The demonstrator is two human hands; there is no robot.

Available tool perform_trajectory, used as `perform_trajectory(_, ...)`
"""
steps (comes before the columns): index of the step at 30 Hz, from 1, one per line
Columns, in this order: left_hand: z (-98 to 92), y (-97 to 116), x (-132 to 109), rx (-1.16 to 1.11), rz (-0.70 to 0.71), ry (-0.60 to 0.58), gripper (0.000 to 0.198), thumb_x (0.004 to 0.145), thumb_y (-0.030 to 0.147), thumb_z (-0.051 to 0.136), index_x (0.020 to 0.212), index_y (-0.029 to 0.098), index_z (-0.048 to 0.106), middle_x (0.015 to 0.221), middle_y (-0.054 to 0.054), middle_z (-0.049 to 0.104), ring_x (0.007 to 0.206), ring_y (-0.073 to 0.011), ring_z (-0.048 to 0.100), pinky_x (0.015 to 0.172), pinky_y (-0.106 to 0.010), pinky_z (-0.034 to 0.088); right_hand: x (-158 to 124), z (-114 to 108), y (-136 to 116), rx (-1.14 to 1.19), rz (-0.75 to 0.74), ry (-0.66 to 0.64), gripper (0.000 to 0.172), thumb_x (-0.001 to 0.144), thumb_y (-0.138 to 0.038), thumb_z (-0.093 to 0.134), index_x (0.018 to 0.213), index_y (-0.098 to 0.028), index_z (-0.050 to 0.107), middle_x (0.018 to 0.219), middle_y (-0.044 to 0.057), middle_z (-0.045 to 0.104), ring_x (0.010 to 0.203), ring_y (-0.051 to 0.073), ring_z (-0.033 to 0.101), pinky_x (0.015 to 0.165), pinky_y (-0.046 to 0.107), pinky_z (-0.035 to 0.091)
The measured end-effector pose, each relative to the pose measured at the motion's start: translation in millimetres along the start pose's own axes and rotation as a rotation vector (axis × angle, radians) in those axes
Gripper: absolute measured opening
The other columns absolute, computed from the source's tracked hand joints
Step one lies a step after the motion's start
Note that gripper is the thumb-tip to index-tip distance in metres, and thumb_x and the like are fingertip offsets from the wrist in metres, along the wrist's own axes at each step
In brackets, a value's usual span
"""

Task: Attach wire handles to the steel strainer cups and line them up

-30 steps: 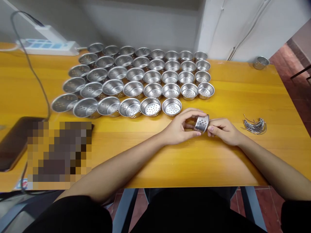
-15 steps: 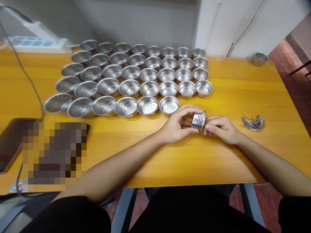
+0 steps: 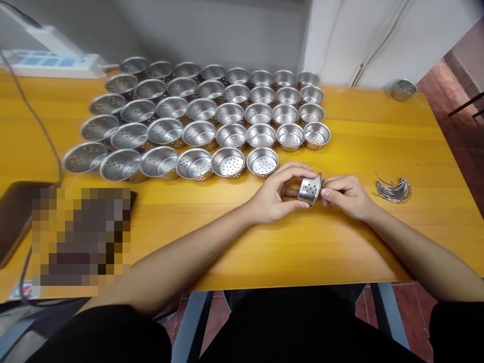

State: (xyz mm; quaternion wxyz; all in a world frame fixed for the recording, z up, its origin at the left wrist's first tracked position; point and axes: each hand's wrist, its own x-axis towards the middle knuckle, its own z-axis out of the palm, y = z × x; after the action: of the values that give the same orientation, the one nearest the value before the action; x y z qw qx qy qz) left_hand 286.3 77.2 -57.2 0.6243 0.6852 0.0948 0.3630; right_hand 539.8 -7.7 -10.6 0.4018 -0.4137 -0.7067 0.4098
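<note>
My left hand [image 3: 274, 195] grips a small perforated steel cup [image 3: 309, 188], held on its side just above the yellow table [image 3: 242, 242]. At the cup's rim, the fingers of my right hand [image 3: 346, 195] are pinched together; whatever they hold is too small to make out. Several rows of matching perforated cups [image 3: 212, 116] stand open side up behind my hands. A bundle of curved wire handles [image 3: 393, 190] lies to the right of my right hand.
A single steel cup [image 3: 404, 89] stands at the far right corner. A white power strip [image 3: 49, 60] lies at the back left, with a dark cable running down the left side. A dark phone [image 3: 13, 222] and a blurred patch sit at front left.
Both hands stay at the cup with small finger movements. The right hand's fingers have closed in on the rim. The view has shifted slightly.
</note>
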Motion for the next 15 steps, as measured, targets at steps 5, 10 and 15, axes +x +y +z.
perform_trajectory(5, -0.5, 0.1, 0.4, 0.007, 0.001, -0.005, 0.067, 0.088, 0.033, 0.104, 0.15, 0.04, 0.077, 0.158, -0.011, 0.06, 0.15, -0.0327, 0.068, 0.093, -0.031, 0.076, -0.3, -1.8, -2.0, 0.011, 0.034, -0.032, 0.059, 0.118, -0.055, 0.071, 0.073, -0.017, 0.077, 0.067, 0.001, 0.065, 0.059, 0.011, 0.053, 0.058, 0.028, 0.038)
perform_trajectory(10, -0.8, 0.9, 0.7, -0.003, 0.007, -0.01, 0.068, 0.088, 0.029, 0.104, 0.149, 0.042, 0.078, 0.156, -0.011, 0.059, 0.15, -0.0324, 0.067, 0.093, -0.032, 0.077, 0.3, -2.9, -4.6, -0.004, 0.062, -0.044, 0.059, 0.117, -0.056, 0.072, 0.075, -0.016, 0.078, 0.069, 0.002, 0.065, 0.061, 0.011, 0.053, 0.059, 0.027, 0.038)
perform_trajectory(15, 0.2, 2.4, 1.1, -0.019, 0.019, -0.012, 0.067, 0.088, 0.026, 0.103, 0.149, 0.043, 0.079, 0.156, -0.01, 0.059, 0.152, -0.0309, 0.067, 0.098, -0.032, 0.076, 0.8, -1.3, -6.6, -0.015, 0.051, -0.042, 0.059, 0.117, -0.056, 0.071, 0.074, -0.016, 0.077, 0.069, 0.001, 0.064, 0.06, 0.011, 0.05, 0.059, 0.027, 0.035)
